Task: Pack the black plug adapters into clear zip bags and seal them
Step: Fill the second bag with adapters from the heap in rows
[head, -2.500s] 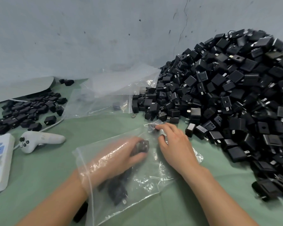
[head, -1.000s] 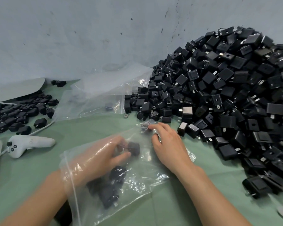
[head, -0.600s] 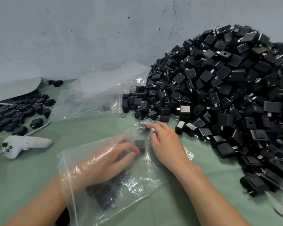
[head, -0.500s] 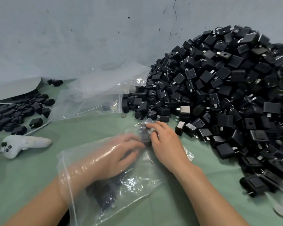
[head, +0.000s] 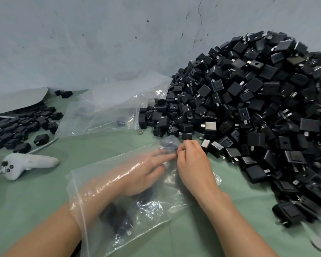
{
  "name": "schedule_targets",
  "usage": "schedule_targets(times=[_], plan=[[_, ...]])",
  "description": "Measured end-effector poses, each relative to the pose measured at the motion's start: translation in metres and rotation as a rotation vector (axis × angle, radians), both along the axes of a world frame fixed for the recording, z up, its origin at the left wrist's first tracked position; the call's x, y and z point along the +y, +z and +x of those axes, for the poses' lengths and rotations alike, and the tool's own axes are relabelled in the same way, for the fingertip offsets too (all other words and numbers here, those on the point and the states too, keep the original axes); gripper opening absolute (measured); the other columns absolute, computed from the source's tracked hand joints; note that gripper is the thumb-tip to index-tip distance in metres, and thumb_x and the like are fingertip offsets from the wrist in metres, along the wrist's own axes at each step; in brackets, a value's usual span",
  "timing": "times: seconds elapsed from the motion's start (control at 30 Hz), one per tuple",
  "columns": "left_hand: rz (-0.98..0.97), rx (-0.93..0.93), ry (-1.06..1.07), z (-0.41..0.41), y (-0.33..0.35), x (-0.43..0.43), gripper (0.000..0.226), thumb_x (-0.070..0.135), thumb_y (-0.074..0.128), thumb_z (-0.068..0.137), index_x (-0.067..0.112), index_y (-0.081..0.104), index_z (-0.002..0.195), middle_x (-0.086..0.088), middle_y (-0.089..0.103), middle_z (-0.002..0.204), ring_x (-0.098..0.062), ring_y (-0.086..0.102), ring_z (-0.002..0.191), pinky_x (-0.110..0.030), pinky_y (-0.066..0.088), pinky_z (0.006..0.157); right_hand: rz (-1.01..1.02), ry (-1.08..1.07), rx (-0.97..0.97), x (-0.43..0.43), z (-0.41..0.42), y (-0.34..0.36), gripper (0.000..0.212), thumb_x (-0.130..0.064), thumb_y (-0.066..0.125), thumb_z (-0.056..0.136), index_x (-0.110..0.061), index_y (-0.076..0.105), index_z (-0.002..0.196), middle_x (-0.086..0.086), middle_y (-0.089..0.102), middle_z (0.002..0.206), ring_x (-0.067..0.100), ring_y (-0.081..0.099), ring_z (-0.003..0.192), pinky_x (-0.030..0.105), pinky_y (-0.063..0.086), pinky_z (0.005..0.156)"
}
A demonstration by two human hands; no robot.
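left hand (head: 143, 175), fingers straight, reaches inside the bag (head: 146, 212), pressing an adapter (head: 167, 145) into its far corner; right hand (head: 191, 164) pinches that corner. i fear a hard shove could tear the bag there.

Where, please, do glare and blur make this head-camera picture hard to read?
Head view: glare streaks the clear zip bag over the left hand, hazing its fingers; head view again: the adapter pile smears with motion blur toward the right edge and lower right corner, while the right hand is sharp.
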State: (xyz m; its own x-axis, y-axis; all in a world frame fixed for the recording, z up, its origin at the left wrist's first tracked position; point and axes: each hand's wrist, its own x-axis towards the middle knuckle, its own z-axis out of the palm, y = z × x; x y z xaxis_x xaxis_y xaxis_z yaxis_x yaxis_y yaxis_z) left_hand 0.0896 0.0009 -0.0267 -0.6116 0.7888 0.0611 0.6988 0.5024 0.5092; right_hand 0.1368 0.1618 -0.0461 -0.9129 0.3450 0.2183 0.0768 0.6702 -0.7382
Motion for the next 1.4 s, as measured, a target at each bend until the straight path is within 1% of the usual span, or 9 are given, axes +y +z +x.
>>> schedule_targets(times=[0.1,0.2,0.4,0.57,0.7,0.87,0.97,1.17,1.4], plan=[[0.149,-0.058,0.073,0.0,0.0,-0.006,0.033,0.008,0.043,0.104,0.014,0.062,0.131,0.017,0.05,0.133,0.021,0.042,0.119,0.0,0.028,0.099,0.005,0.008,-0.012,0.0,-0.001,0.002,0.016,-0.012,0.042,0.101,-0.01,0.056,0.096,0.002,0.053,0.11,0.023,0.052,0.1,0.034,0.037,0.085],[0.163,-0.057,0.106,0.002,0.0,-0.009,0.026,0.009,0.046,0.103,0.014,0.066,0.119,0.025,0.047,0.124,0.004,0.053,0.11,-0.006,0.038,0.093,0.022,0.022,-0.042,0.001,-0.003,0.003,0.017,-0.012,0.041,0.101,-0.01,0.059,0.099,0.002,0.053,0.112,0.022,0.052,0.103,0.031,0.035,0.087],[0.009,-0.001,0.031,-0.003,-0.001,0.003,0.031,0.007,0.042,0.104,0.008,0.062,0.127,0.005,0.043,0.138,0.008,0.03,0.126,0.004,0.011,0.101,0.043,0.032,-0.077,0.002,-0.002,0.004,0.022,-0.016,0.04,0.102,-0.009,0.061,0.103,0.001,0.054,0.115,0.021,0.053,0.104,0.032,0.038,0.09],[-0.003,0.019,0.007,0.0,0.005,0.01,0.039,0.011,0.04,0.105,0.023,0.052,0.14,0.031,0.018,0.139,0.01,0.017,0.134,0.003,0.004,0.104,0.057,0.032,-0.05,0.005,-0.003,0.004,0.022,-0.014,0.041,0.101,-0.009,0.062,0.101,0.001,0.056,0.112,0.019,0.054,0.103,0.03,0.037,0.086],[0.086,-0.201,0.177,0.015,0.021,-0.004,0.036,0.014,0.044,0.105,0.025,0.053,0.138,0.014,0.032,0.149,0.0,0.028,0.139,-0.001,0.026,0.103,0.078,0.025,-0.044,0.006,-0.002,0.003,0.023,-0.016,0.041,0.102,-0.01,0.063,0.102,0.0,0.056,0.113,0.019,0.054,0.104,0.029,0.038,0.087],[-0.122,-0.204,0.189,0.037,0.047,-0.057,0.04,0.044,0.061,0.092,0.049,0.053,0.131,0.018,0.059,0.121,0.02,0.055,0.096,0.001,0.042,0.075,0.108,0.021,-0.065,0.004,-0.003,0.003,0.024,-0.017,0.038,0.103,-0.01,0.062,0.103,0.002,0.056,0.117,0.02,0.052,0.108,0.033,0.04,0.091],[-0.077,-0.28,0.137,0.049,0.038,-0.053,0.039,0.029,0.068,0.09,0.028,0.059,0.128,0.014,0.059,0.116,0.012,0.057,0.106,-0.005,0.043,0.088,0.111,0.024,-0.074,0.004,-0.003,0.003,0.025,-0.017,0.038,0.102,-0.009,0.061,0.105,0.003,0.056,0.118,0.021,0.051,0.11,0.033,0.039,0.092],[0.085,-0.111,0.192,0.045,0.031,-0.04,0.024,0.016,0.07,0.091,0.019,0.055,0.11,0.01,0.061,0.078,0.006,0.058,0.064,-0.011,0.044,0.061,0.091,0.029,-0.082,0.003,0.0,0.003,0.025,-0.018,0.038,0.102,-0.009,0.061,0.106,0.003,0.056,0.118,0.022,0.05,0.111,0.037,0.042,0.093],[0.076,-0.032,0.139,0.042,0.014,-0.02,0.047,0.003,0.055,0.098,0.019,0.038,0.138,0.011,0.052,0.103,0.02,0.052,0.092,-0.005,0.04,0.087,0.08,0.033,-0.08,0.005,-0.001,0.002,0.024,-0.018,0.038,0.102,-0.01,0.061,0.105,0.002,0.055,0.118,0.022,0.052,0.107,0.037,0.043,0.089]])
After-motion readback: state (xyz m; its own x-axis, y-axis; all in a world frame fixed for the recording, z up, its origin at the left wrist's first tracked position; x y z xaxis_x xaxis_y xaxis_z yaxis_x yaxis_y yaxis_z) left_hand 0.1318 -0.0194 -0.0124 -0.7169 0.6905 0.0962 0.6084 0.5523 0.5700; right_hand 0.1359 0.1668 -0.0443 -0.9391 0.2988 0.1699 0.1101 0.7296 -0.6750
